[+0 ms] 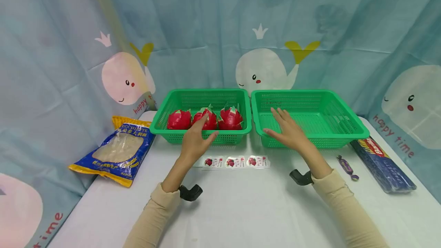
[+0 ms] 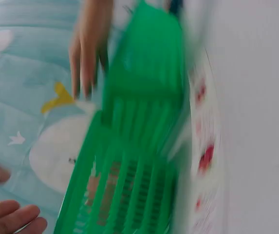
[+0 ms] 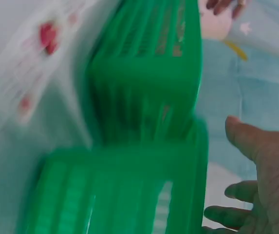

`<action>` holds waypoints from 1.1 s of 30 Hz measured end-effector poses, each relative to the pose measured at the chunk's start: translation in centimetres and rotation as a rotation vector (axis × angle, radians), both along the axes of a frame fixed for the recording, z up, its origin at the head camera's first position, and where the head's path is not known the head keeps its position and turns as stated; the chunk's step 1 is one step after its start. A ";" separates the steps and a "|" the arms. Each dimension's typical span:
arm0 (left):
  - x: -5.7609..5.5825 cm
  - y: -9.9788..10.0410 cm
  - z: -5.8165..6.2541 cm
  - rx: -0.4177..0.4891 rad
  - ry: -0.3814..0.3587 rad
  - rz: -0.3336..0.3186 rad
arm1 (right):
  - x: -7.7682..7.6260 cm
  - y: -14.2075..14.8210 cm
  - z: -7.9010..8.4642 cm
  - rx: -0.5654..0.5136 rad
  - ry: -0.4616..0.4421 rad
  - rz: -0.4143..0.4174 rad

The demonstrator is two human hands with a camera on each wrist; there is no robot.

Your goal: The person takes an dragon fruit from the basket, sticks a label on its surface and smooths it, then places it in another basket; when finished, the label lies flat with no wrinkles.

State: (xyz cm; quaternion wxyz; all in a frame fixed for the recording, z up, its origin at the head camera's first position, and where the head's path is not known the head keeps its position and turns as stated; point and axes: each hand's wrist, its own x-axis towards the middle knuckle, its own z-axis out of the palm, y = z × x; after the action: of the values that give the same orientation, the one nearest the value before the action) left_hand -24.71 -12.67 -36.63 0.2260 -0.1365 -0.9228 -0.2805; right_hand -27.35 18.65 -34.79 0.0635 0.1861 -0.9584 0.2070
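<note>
In the head view my left hand hovers over the front rim of the left green basket, fingers extended. Three red dragon fruits with green tips sit in a row in that basket; the hand partly covers the middle one. My right hand is over the front left part of the right green basket, fingers spread, holding nothing. A strip of stickers with dragon fruit pictures lies on the table in front of the baskets. Both wrist views are blurred.
At the left lies a blue and yellow pasta bag. A wrapped candy and a dark blue spaghetti pack are at the right. A blue curtain with whale prints hangs behind the white table.
</note>
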 end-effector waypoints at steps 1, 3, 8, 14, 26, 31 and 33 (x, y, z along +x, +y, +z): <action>0.2 -0.1 -0.2 0.158 -0.004 -0.017 | -0.4 -0.8 0.0 -0.042 -0.006 0.022; 0.6 -0.2 -0.7 0.443 -0.050 -0.049 | -1.2 -2.5 0.2 -0.101 -0.006 0.050; 0.8 -1.0 -2.3 0.869 -0.406 -0.026 | -3.0 -6.6 0.6 -0.213 -0.021 0.080; 0.3 -1.4 -4.0 1.215 -0.493 0.027 | -4.9 -11.4 0.5 -0.321 -0.135 0.029; -0.8 -0.5 -4.4 1.479 -0.242 0.069 | -9.1 -15.9 -2.1 -0.519 -0.343 -0.220; -1.1 -0.4 -4.9 1.474 -0.179 0.077 | -9.2 -16.3 -1.6 -0.480 -0.382 -0.249; -1.2 -0.4 -5.2 1.472 -0.162 0.073 | -9.3 -16.4 -1.5 -0.431 -0.364 -0.243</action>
State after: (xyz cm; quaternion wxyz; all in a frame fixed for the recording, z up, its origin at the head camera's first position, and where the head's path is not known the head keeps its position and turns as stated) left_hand -25.95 -13.10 -41.78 0.1996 0.1023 -0.5138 -0.8281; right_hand -36.62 2.30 -36.31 -0.0467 0.0121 -0.9032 0.4264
